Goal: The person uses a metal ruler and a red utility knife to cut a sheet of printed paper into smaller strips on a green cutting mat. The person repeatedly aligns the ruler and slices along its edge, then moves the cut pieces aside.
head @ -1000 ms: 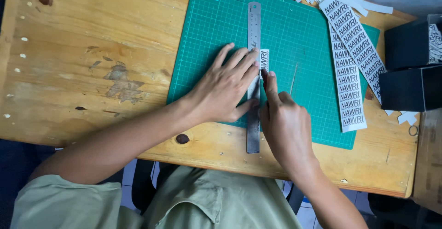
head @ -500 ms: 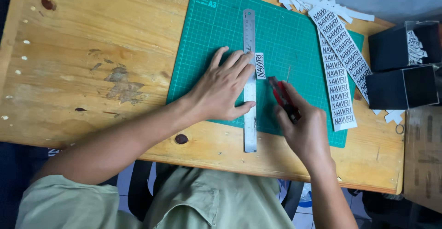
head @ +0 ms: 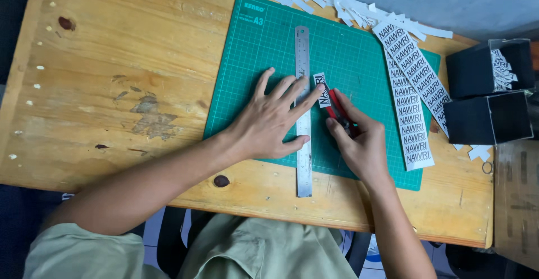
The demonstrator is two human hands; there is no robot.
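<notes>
My left hand (head: 272, 119) lies flat with spread fingers on a long steel ruler (head: 303, 161), which lies lengthwise on a green cutting mat (head: 252, 54). Its fingertips reach a small white printed paper label (head: 321, 85) just right of the ruler. My right hand (head: 362, 144) grips a red and black craft knife (head: 336, 106), its tip at that label beside the ruler's edge.
Long white printed label strips (head: 412, 105) lie on the mat's right side. White paper offcuts (head: 337, 4) pile along the table's far edge. Two open black boxes (head: 485, 94) stand at the right. The wooden table (head: 112, 77) stretches left of the mat.
My right hand has drawn back from the ruler toward the right and now shows the red knife. My left hand has stayed pressed on the ruler.
</notes>
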